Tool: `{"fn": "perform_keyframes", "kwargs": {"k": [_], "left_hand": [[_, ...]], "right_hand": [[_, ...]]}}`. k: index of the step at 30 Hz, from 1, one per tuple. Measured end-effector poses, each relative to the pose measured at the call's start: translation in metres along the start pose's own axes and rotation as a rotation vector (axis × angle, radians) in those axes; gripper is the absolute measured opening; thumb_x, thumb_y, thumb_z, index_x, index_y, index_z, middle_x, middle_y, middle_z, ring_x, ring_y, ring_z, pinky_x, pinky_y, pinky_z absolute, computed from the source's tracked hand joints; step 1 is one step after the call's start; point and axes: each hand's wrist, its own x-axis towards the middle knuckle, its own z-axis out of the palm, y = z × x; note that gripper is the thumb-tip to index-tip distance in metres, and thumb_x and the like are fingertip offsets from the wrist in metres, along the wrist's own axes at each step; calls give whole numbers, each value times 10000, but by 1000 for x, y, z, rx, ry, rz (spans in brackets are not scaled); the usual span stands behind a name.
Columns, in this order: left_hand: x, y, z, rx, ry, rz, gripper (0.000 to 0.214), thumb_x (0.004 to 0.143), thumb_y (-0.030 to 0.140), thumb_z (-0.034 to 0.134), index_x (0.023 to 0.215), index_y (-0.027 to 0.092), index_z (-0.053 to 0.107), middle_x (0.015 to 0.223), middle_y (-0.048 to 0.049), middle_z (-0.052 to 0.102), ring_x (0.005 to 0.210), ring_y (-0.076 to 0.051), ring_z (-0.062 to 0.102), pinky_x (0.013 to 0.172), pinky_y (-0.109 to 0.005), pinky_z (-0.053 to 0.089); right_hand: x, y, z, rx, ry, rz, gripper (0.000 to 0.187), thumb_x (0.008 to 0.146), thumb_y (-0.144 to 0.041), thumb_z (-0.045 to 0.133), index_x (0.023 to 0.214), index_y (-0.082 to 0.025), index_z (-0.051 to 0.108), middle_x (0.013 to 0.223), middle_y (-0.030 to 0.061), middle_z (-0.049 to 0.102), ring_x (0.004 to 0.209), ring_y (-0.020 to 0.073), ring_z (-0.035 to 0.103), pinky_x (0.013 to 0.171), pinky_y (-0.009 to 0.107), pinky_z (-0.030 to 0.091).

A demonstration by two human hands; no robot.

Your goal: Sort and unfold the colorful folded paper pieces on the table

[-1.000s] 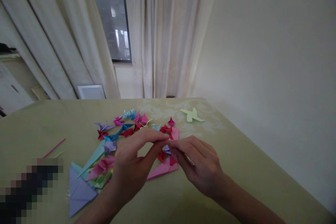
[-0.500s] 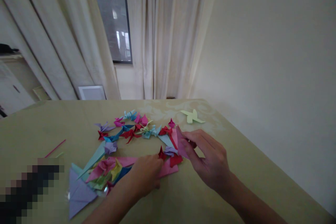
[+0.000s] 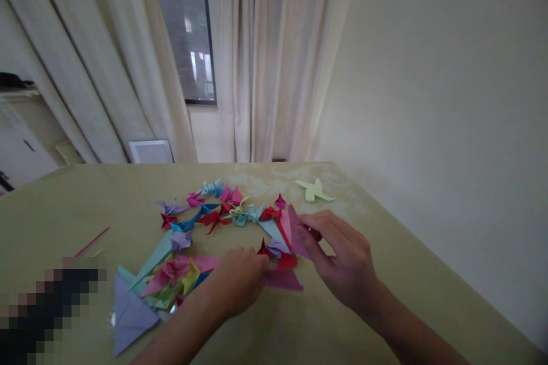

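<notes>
My right hand point(image 3: 342, 256) pinches a pink folded paper piece point(image 3: 298, 234) between thumb and fingers and keeps it upright. Lower and to the left, my left hand point(image 3: 242, 279) has its fingers closed on a darker pink paper strip point(image 3: 283, 279), whose end sticks out to the right; the fingertips are hidden. Just behind that hand lie a red folded paper piece point(image 3: 287, 261) and a lilac one point(image 3: 276, 247). Under and beside the left forearm is a heap of folded papers, with a pink one point(image 3: 169, 274) and a yellow one point(image 3: 190, 278).
Small origami figures, such as a red one point(image 3: 213, 219), form a loose ring on the table point(image 3: 363, 228). A pale green paper cross point(image 3: 315, 189) lies behind my right hand. A lilac triangle point(image 3: 132, 319) and a thin pink stick point(image 3: 92, 241) lie left. A wall point(image 3: 449, 125) borders the right.
The left hand has lifted slightly, and the pink strip at its fingers has shifted right and tilted. The right hand and its paper have hardly moved.
</notes>
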Motion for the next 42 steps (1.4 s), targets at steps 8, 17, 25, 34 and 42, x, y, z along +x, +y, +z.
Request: {"fn": "perform_keyframes", "kwargs": {"k": [8, 17, 25, 34, 42], "left_hand": [[-19, -14, -45, -439, 223, 192, 289, 997, 141, 499, 1032, 263, 759, 1015, -17, 763, 949, -187, 714, 851, -291, 526], [-16, -8, -51, -1284, 595, 183, 261, 895, 268, 766, 1116, 219, 637, 890, -19, 802, 789, -189, 770, 690, -273, 601], [-11, -5, -45, -1017, 850, 203, 405, 873, 229, 817, 1262, 267, 710, 918, 8, 764, 813, -146, 745, 808, -262, 621], [-12, 1, -39, -929, 988, 244, 473, 886, 158, 785, 1325, 313, 700, 1065, -9, 751, 827, -132, 756, 807, -254, 659], [-14, 2, -39, -869, 1010, 297, 476, 919, 147, 743, 1363, 312, 697, 1004, -17, 738, 790, -124, 747, 718, -218, 678]], "right_hand": [[3, 12, -5, 100, -119, 138, 166, 1025, -191, 633, 1145, -221, 744, 944, 35, 737, 845, 165, 689, 761, 272, 544], [2, 3, 3, 293, -317, 193, 165, 1022, -198, 645, 1125, -226, 771, 919, 35, 742, 822, 157, 688, 756, 256, 548], [0, 2, 2, 276, -273, 175, 195, 1008, -159, 642, 1138, -228, 770, 923, 36, 746, 833, 160, 691, 751, 254, 545], [-1, -2, 4, 267, -236, 144, 169, 1019, -168, 626, 1116, -223, 752, 939, 36, 755, 837, 162, 699, 762, 258, 554], [0, -5, 4, 279, -187, 138, 226, 1012, -128, 607, 1154, -239, 744, 973, 43, 755, 889, 174, 712, 797, 279, 580]]}}
